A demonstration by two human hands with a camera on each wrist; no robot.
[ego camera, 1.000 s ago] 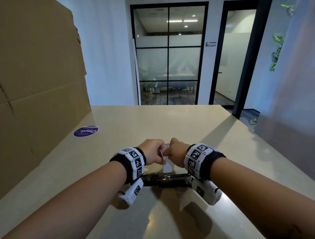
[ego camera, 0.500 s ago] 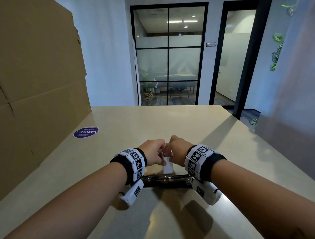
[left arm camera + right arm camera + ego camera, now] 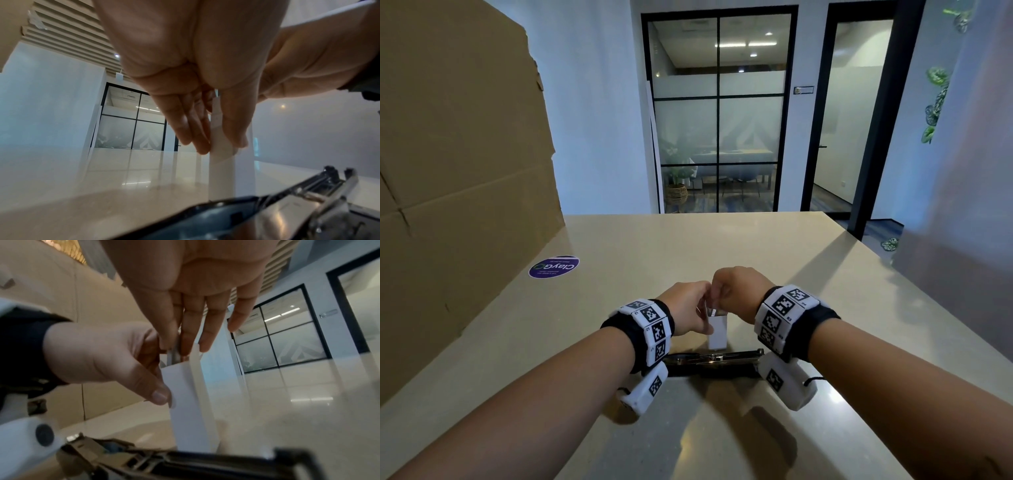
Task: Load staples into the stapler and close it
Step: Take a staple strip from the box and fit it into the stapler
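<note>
Left hand (image 3: 688, 308) pinches the box (image 3: 717, 331) just behind the stapler (image 3: 714, 363). Right fingers (image 3: 174, 331) pinch staples (image 3: 173, 354) at its mouth. A tug could snap the strip.

The stapler (image 3: 714, 359) lies flat on the counter (image 3: 722, 246), opened out, its black body and metal staple channel facing up. Just beyond it a small white staple box (image 3: 717, 330) stands upright, top open.

I'm in an office, by the look of it: black-framed glass partition (image 3: 719, 113) top centre w/ a meeting table & chairs (image 3: 732, 161) behind it. Beige table (image 3: 688, 246) fills the lower frame, slatted ceiling (image 3: 61, 32) upper left of my left-wrist view.
</note>
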